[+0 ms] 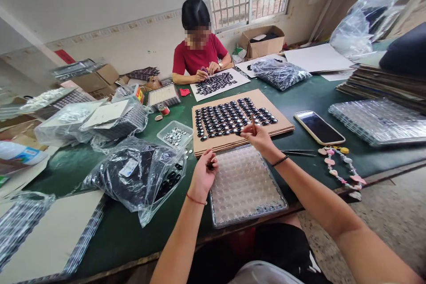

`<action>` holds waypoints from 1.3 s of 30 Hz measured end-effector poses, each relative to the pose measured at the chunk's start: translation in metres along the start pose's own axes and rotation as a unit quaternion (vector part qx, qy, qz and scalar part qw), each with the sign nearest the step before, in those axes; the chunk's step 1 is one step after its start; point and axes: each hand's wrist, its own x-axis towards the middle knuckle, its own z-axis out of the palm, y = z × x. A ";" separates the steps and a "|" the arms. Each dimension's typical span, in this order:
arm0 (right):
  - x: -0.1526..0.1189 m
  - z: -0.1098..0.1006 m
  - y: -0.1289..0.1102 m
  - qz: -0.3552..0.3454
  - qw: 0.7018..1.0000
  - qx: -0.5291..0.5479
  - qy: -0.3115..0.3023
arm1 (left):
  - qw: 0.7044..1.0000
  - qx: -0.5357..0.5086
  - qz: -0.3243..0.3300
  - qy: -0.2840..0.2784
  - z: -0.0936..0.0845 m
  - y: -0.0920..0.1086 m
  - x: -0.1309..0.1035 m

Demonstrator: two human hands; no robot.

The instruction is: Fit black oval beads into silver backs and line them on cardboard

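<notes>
My left hand (203,174) is closed around a dark, shiny piece (210,166), beside the left edge of a clear plastic tray of round pockets (246,186). My right hand (261,140) pinches a slim brown stick (254,123) that points upward; its fingertips are at the near edge of a stack of cardboard sheets (281,125). Rows of glossy black oval pieces (221,117) cover the top sheet. One black piece (238,133) lies right at the right fingertips; whether they touch it I cannot tell. Small silvery discs fill a clear box (175,135) to the left.
A plastic bag of black pieces (133,173) lies left of my left hand. Tweezers (297,153), a phone (319,127) and a beaded strap (339,168) are to the right. Across the table (159,235), a person in red (199,53) works over a white board (238,80) of black pieces.
</notes>
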 end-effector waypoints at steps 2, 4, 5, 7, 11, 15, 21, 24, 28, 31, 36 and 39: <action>0.017 -0.019 0.008 -0.012 0.996 -0.034 0.083 | 0.998 -0.051 -0.023 0.031 0.001 0.004 -0.001; 0.038 -0.042 0.015 -0.026 0.989 -0.065 0.131 | 0.997 -0.062 -0.035 0.037 0.002 0.004 -0.003; 0.050 -0.053 0.017 -0.031 0.986 -0.081 0.142 | 0.997 -0.060 -0.041 0.034 0.002 0.003 -0.004; 0.075 -0.074 0.020 -0.034 0.980 -0.124 0.150 | 0.997 -0.053 -0.050 0.025 0.002 0.000 -0.004; 0.128 -0.103 0.025 -0.020 0.965 -0.224 0.131 | 0.997 -0.039 -0.062 0.022 0.000 -0.004 -0.001; 0.168 -0.115 0.039 0.010 0.954 -0.286 0.086 | 0.997 -0.032 -0.070 0.030 -0.001 -0.003 0.001; 0.187 -0.119 0.066 0.071 0.947 -0.312 0.020 | 0.997 -0.021 -0.067 0.018 0.001 -0.004 0.000; 0.185 -0.119 0.070 0.078 0.947 -0.312 0.014 | 0.998 -0.010 -0.064 0.020 0.002 -0.007 0.001; 0.178 -0.113 0.055 0.057 0.954 -0.294 0.034 | 0.997 0.013 -0.069 0.035 0.001 -0.009 0.002; 0.162 -0.106 0.034 0.027 0.964 -0.256 0.068 | 0.998 0.007 -0.060 0.015 -0.001 -0.007 0.004; 0.079 -0.088 0.003 0.016 0.987 -0.149 0.066 | 0.996 -0.019 -0.082 -0.015 -0.001 -0.002 0.004; -0.003 -0.071 -0.018 -0.036 0.999 0.019 -0.034 | 0.995 -0.022 -0.085 -0.044 -0.001 -0.001 0.006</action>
